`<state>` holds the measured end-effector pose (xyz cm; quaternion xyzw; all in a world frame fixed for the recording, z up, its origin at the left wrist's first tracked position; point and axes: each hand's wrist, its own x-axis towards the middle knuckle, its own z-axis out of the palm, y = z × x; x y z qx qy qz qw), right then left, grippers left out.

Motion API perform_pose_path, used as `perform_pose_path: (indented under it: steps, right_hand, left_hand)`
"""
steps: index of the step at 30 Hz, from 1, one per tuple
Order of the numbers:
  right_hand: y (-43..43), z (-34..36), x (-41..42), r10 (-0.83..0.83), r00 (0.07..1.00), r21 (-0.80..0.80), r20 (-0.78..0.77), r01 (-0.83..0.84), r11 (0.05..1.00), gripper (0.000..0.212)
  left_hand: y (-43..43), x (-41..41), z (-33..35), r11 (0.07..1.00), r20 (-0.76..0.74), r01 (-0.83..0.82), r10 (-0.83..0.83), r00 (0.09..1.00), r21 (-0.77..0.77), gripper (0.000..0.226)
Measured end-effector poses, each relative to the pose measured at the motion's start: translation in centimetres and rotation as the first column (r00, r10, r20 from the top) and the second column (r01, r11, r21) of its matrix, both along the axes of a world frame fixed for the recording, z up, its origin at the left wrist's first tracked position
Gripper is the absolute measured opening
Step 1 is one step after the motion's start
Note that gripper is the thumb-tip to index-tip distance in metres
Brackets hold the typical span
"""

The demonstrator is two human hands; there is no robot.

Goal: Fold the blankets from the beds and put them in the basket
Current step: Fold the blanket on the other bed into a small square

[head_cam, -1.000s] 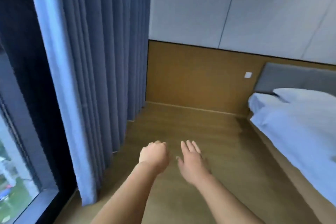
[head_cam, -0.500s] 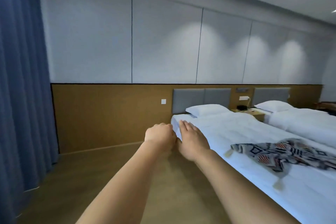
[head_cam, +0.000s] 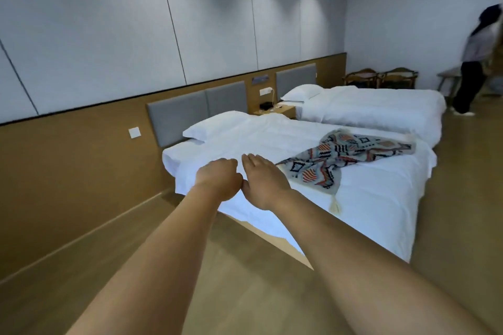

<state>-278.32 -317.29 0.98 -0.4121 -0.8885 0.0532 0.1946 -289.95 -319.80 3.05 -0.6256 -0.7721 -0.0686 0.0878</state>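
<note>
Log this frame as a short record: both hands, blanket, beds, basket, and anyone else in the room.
left hand: curled in a fist, holds nothing
right hand: fingers straight, empty, beside the left
grey patterned tasselled blanket: rumpled, unfolded, on the near white bed
far white bed: no blanket visible on it
basket: not in view
other person: stands at far right, blurred
progress: nothing folded yet
</note>
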Motion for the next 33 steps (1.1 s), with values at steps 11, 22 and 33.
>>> perform_pose_path:
  steps: [11,22,33]
  right_hand:
    - [17.7,-10.6,4.1,-0.172,0.978,-0.158,0.121,0.19,0.969,0.063]
    - [37.7,-19.9,8.8,-0.246,0.927,-0.379,0.285,0.344,0.859,0.063]
    - [55.9,-26.4,3.9,-0.242,0.903,-0.45,0.355,0.392,0.802,0.055]
  left_hand:
    - [20.8,4.0,-12.1,0.947,0.045,0.226,-0.221,0.974,-0.23,0.038]
    - [40.9,6.9,-23.0,0.829,0.161,0.282,-0.232,0.959,-0.483,0.045]
    - [60.2,0.6,-28.7,0.78,0.196,0.283,-0.208,0.958,-0.558,0.044]
